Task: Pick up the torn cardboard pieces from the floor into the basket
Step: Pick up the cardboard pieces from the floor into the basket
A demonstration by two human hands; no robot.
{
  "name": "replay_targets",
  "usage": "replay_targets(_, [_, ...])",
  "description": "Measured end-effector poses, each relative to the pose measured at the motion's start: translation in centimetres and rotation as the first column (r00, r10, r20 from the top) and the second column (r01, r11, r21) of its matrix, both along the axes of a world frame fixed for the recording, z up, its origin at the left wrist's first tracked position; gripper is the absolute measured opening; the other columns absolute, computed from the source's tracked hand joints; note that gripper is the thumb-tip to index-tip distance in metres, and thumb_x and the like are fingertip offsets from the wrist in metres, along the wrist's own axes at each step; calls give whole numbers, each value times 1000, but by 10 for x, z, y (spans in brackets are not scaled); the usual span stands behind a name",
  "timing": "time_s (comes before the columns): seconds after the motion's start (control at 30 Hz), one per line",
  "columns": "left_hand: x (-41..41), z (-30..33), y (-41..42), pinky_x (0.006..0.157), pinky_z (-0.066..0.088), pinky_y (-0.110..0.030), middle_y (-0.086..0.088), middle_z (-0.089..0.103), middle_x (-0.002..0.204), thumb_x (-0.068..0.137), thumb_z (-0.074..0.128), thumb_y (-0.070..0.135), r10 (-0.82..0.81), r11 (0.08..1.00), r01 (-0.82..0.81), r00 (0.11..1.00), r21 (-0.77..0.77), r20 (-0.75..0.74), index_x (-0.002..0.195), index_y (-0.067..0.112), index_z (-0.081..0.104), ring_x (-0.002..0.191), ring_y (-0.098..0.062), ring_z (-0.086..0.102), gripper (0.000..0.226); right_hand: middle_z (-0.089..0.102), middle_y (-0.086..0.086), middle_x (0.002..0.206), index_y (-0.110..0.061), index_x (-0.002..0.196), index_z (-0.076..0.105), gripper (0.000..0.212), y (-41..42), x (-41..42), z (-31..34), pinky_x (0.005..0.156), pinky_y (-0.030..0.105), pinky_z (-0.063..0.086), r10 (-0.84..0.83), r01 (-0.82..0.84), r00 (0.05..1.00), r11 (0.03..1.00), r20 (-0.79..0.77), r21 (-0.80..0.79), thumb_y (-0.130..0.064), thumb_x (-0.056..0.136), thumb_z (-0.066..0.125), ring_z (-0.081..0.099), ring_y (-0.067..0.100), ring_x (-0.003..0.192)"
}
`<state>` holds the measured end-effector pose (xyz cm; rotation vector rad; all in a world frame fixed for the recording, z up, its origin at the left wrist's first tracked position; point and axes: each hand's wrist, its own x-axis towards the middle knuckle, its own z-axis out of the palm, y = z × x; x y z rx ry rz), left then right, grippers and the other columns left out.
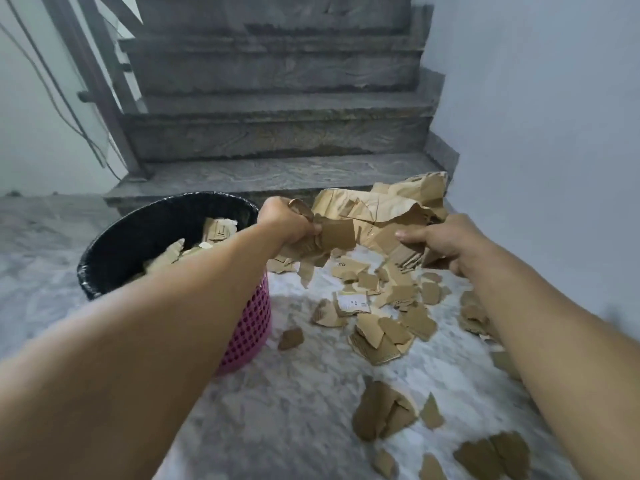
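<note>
A wad of jagged brown cardboard scraps (325, 244) is clutched tight in the left hand (287, 220), flat corrugated bits (412, 254) are pinched by the right hand (440, 240), and the pink mesh basket (249, 323) is just left of the grip.

Torn cardboard pieces (372, 329): tan-brown kraft, some showing a ribbed corrugated edge; one scrap carries a white label (353, 303) with small dark print. Crumpled paper sheet (384, 202) behind them: paler beige-tan, faint dark printed marks. Basket (251, 323): pink plastic, grid of small holes showing dark; lined with a glossy black bag (138, 237). Scraps inside it are the same tan, a few lighter. Floor (277, 410): white-grey marbled stone, cloudy veining. Stairs (277, 133): dark grey stone with wavy, wood-like grain, patchy brownish tint. Walls (536, 98): plain pale bluish-white. Railing post (100, 91): grey.
</note>
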<state>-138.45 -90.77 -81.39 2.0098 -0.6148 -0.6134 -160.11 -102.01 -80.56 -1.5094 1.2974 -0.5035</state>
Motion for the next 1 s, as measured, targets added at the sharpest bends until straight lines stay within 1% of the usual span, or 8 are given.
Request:
replay_targets(0.07, [21, 16, 22, 79, 59, -41, -6, 70, 96, 61, 91, 17, 41, 999, -41, 999, -26, 3, 97, 12, 66, 88, -24, 69, 44, 71, 15, 89, -2, 88, 60, 48, 15, 24, 18, 73, 43, 61, 19, -18, 1000, 999, 22, -36, -19, 59, 94, 72, 27, 77])
replay_targets(0.23, [80, 35, 82, 75, 61, -43, -9, 70, 96, 67, 86, 11, 167, 986, -166, 986, -23, 11, 102, 10, 65, 85, -27, 69, 40, 68, 7, 80, -8, 84, 56, 34, 54, 95, 42, 48, 23, 53, 146, -142, 987, 988, 67, -63, -12, 70, 87, 67, 14, 61])
replay_targets(0.37, [123, 33, 123, 59, 61, -47, -12, 68, 94, 68, 84, 4, 278, 959, -280, 959, -44, -48, 96, 8, 65, 77, -29, 69, 34, 75, 11, 76, -1, 97, 63, 34, 76, 163, 33, 73, 39, 62, 243, -246, 961, 969, 130, 0, -4, 71, 85, 75, 19, 68])
replay_targets(0.5, [163, 12, 152, 42, 56, -41, -14, 64, 95, 74, 79, -2, 355, 932, -361, 926, -30, -129, 101, 5, 61, 72, -28, 64, 34, 77, 11, 83, -1, 106, 66, 41, 97, 231, 6, 64, 35, 63, 301, -312, 939, 949, 164, 50, -7, 70, 86, 76, 18, 73])
replay_targets(0.63, [187, -19, 168, 75, 58, -44, -12, 60, 109, 63, 89, 28, 332, 936, -330, 943, 121, 9, 120, 7, 46, 95, -30, 63, 75, 64, 10, 123, -6, 126, 54, 86, 113, 271, -25, 92, 38, 53, 295, -299, 954, 948, -50, -113, -49, 60, 89, 63, 28, 112])
replay_targets(0.7, [191, -36, 173, 86, 54, -44, -10, 57, 116, 58, 90, 40, 281, 939, -287, 958, 189, 60, 126, 9, 43, 104, -31, 59, 88, 52, 12, 136, -5, 135, 41, 94, 117, 277, -40, 97, 38, 45, 247, -277, 956, 937, -158, -214, -53, 67, 83, 52, 30, 125])
replay_targets(0.87, [185, -47, 171, 96, 47, -42, -12, 53, 133, 70, 84, 38, 184, 939, -233, 962, 254, 201, 134, 5, 44, 117, -30, 54, 82, 62, 6, 119, -13, 121, 56, 58, 104, 260, -50, 86, 30, 47, 202, -228, 973, 903, -109, -364, -38, 74, 79, 59, 25, 110])
replay_targets(1.0, [158, -38, 154, 96, 45, -40, -11, 57, 128, 74, 81, 37, 138, 930, -249, 919, 271, 368, 127, 9, 53, 120, -30, 51, 66, 68, 7, 98, -16, 94, 60, 30, 84, 221, -44, 73, 42, 62, 151, -137, 988, 943, 22, -304, -24, 73, 80, 73, 24, 79])
